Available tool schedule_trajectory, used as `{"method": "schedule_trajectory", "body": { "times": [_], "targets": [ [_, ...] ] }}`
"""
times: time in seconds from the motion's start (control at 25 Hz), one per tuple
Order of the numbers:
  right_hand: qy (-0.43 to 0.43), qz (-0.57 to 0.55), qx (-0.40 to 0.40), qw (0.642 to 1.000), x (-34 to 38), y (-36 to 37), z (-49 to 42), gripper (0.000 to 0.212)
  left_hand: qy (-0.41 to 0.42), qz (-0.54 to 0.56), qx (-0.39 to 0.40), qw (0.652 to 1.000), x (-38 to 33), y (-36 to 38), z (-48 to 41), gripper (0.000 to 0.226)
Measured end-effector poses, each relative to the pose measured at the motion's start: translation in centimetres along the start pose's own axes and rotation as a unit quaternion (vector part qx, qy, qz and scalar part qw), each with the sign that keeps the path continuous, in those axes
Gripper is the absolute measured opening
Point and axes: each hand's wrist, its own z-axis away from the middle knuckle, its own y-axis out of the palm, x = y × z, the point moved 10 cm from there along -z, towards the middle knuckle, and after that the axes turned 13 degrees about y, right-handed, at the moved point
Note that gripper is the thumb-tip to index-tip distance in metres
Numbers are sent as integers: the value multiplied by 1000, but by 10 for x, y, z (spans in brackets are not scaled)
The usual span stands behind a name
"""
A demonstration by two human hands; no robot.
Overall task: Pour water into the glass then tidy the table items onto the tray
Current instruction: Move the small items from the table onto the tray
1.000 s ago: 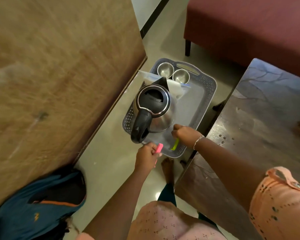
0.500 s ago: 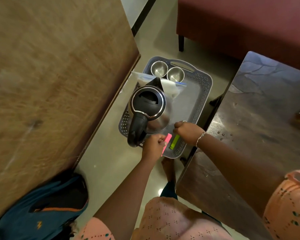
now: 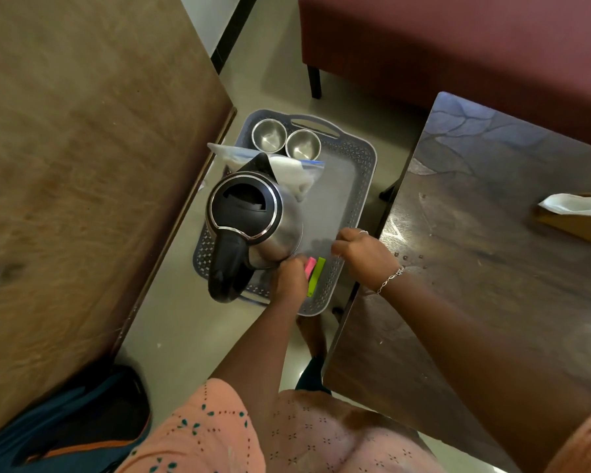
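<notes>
A grey perforated tray (image 3: 362,172) lies on the floor between two tables. On it stand a steel kettle (image 3: 253,220) with a black lid and handle, two steel cups (image 3: 269,135) (image 3: 302,145) at the far end, and a clear plastic bag (image 3: 294,172). My left hand (image 3: 289,278) pinches a small pink marker (image 3: 309,265) over the tray's near right corner. Right beside the pink one, a green marker (image 3: 316,276) lies on the tray. My right hand (image 3: 362,254) hovers just right of it with loosely curled fingers, holding nothing.
A wooden table (image 3: 82,165) runs along the left. A dark patterned table (image 3: 492,268) on the right carries a tissue box (image 3: 577,213). A maroon sofa (image 3: 458,46) stands behind the tray. A blue and black backpack (image 3: 65,425) sits at the lower left.
My right hand has let go of the green marker, which now lies on the tray, and has drawn back to the right. My left hand has brought the pink marker over the tray beside it.
</notes>
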Motion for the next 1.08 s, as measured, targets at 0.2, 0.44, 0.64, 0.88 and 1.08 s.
{"method": "schedule_trajectory", "body": {
  "times": [0.2, 0.44, 0.64, 0.88, 1.08],
  "targets": [
    [25, -48, -35, 998, -3, -6, 1, 20, 0, 25, -8, 1000, 2, 10, -5, 18],
    [53, -76, -64, 994, -11, -11, 10, 20, 3, -28, -3, 1000, 0, 14, -1, 19],
    [75, -77, -98, 989, -20, -14, 25, 21, 30, -27, 5, 999, -5, 13, 5, 19],
    [144, -51, -140, 978, -41, -24, 67, 44, 129, -119, -24, 984, -43, -7, 37, 32],
    [160, -33, -169, 972, -63, -41, 124, 55, 221, -219, -81, 947, -94, -25, 77, 49]
  ]
}}
